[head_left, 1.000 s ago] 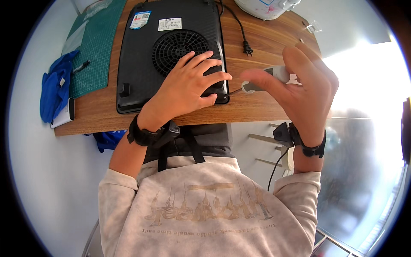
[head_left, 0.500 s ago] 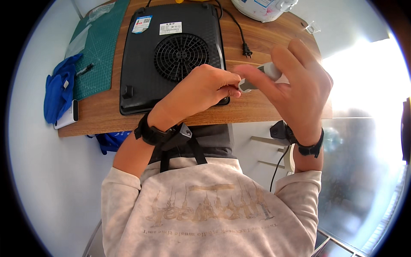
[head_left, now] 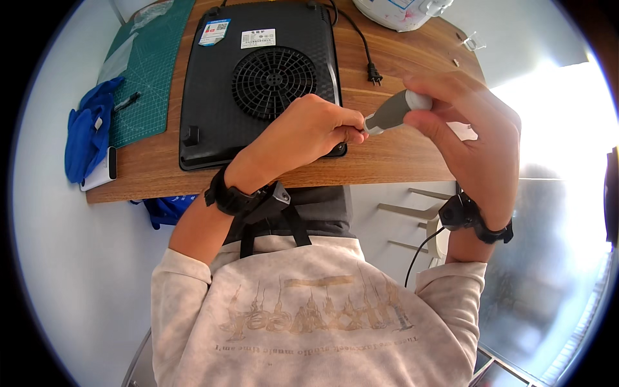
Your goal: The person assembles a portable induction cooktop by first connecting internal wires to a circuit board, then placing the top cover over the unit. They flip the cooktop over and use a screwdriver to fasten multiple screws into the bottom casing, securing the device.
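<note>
My right hand (head_left: 474, 119) grips the rounded end of a grey and white screwdriver handle (head_left: 390, 111) between thumb and fingers. The handle slants down to the left, and its narrow end meets the fingertips of my left hand (head_left: 316, 129). That hand is closed in a pinch; what lies between its thumb and finger is hidden. Both hands are over the near right corner of a black induction cooker (head_left: 209, 106), which lies bottom up on the wooden table. A round fan grille (head_left: 274, 80) and two labels show on its underside.
A power cord with a two-pin plug (head_left: 373, 74) lies right of the cooker. At the back stands a white appliance (head_left: 393, 13). A green cutting mat (head_left: 151, 84), a blue cloth (head_left: 90, 135) and a white box (head_left: 102, 173) are on the left. A small clear piece (head_left: 472, 42) sits at the right edge.
My right hand has moved right and turned, its grip now at the handle's end, so more of the screwdriver handle shows. My left hand has stayed nearly still, fingers pinched.
</note>
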`<state>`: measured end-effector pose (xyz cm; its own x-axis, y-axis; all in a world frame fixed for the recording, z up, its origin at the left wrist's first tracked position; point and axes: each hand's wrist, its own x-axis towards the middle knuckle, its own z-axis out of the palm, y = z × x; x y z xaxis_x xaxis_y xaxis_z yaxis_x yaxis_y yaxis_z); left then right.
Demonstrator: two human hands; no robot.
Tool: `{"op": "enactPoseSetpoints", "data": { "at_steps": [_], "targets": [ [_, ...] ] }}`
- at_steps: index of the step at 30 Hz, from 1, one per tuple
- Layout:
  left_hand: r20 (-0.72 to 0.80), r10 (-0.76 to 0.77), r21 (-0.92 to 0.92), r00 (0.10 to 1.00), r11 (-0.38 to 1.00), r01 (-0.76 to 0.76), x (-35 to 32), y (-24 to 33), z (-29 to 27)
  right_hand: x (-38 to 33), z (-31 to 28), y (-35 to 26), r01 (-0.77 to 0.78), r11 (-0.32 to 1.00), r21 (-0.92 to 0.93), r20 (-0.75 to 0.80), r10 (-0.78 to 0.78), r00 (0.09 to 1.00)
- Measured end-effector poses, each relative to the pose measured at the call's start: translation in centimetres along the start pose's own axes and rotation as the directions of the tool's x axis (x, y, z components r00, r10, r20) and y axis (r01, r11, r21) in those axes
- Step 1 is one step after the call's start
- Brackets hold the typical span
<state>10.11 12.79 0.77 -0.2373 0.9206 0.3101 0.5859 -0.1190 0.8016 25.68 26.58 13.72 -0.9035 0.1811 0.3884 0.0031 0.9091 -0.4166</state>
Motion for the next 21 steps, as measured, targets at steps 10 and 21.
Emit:
{"op": "enactPoseSetpoints", "data": {
  "at_steps": [10, 21],
  "targets": [
    [-0.016, 0.148, 0.069, 0.989, 0.987, -0.147, -1.0, -0.6, 0.5, 0.9, 1.1, 0.3, 0.145, 0.982, -0.125, -0.010, -0.147, 0.989],
    [-0.056, 0.119, -0.013, 0.991, 0.993, -0.120, -0.8, -0.8, 0.9, 0.5, 1.0, -0.6, 0.127, 0.992, -0.023, -0.095, -0.128, 0.987]
  ]
}}
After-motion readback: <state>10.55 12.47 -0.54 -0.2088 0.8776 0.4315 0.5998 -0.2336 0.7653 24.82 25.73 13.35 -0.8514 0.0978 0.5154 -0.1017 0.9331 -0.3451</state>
